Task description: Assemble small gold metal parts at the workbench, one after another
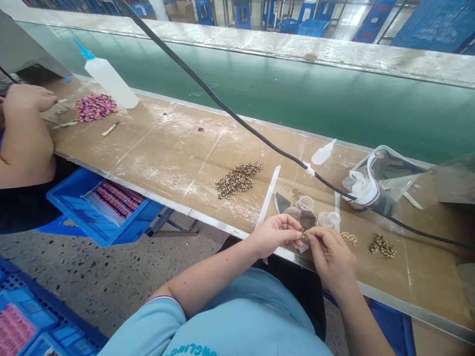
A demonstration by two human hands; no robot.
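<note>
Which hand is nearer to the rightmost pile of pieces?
Right. The right hand is left of the rightmost pile; the left hand is farther left, beyond the right hand.

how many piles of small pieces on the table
4: a pinkish pile far left, a patterned pile near the middle, a gold pile beside the right hand, a darker pile further right. More may be hidden.

One head-worn camera on my feed. I look forward and steeply down, past the light-blue shirt [237, 311] to the left hand [275, 233] and right hand [336, 254], near, right of and below centre. Workbench [178, 143] runs obliquely, upper left to lower right; wide coverage reaches blue stools [243, 15] at top.
</note>
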